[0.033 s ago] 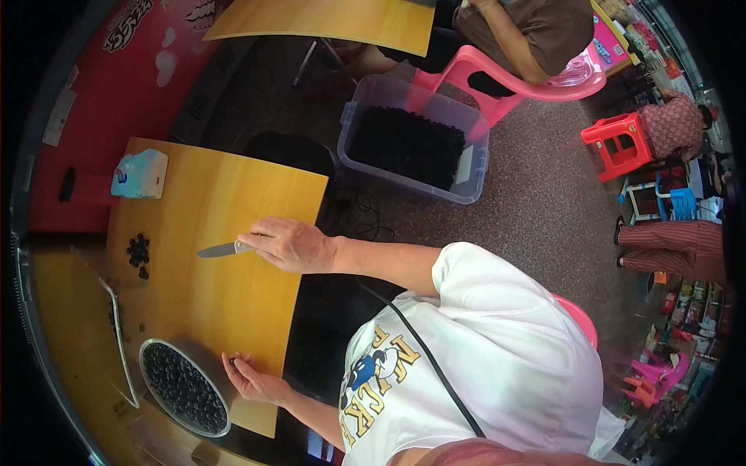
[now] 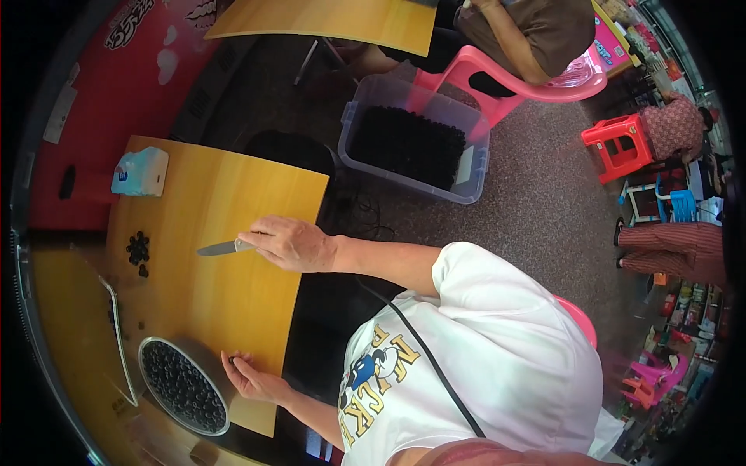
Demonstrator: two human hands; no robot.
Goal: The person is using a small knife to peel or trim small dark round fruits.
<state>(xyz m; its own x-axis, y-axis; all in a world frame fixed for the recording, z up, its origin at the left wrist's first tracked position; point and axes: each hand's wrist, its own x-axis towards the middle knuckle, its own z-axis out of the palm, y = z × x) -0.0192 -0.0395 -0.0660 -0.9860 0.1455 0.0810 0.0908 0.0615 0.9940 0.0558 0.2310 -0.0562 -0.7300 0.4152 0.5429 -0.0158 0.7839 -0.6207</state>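
A knife (image 2: 221, 248) with a grey blade and a pale handle is gripped in my right hand (image 2: 291, 245). Its blade points left over the wooden table (image 2: 241, 303). Lower down, beside a round metal bowl (image 2: 221, 393), my left hand (image 2: 255, 380) pinches a small dark round piece (image 2: 231, 359) between thumb and fingers. Many glossy black round pieces (image 2: 183, 388) fill the bowl. A small heap of similar pieces (image 2: 138, 248) lies on the table farther from me. The two hands are apart, and the blade touches nothing I can make out.
A tissue pack (image 2: 141, 172) stands at the table's far corner. On the floor sits a clear plastic bin (image 2: 420, 186) of black pieces, next to a pink chair (image 2: 486, 58) with a seated person. A red stool (image 2: 622, 144) stands farther right. A black cable (image 2: 420, 338) crosses my shirt.
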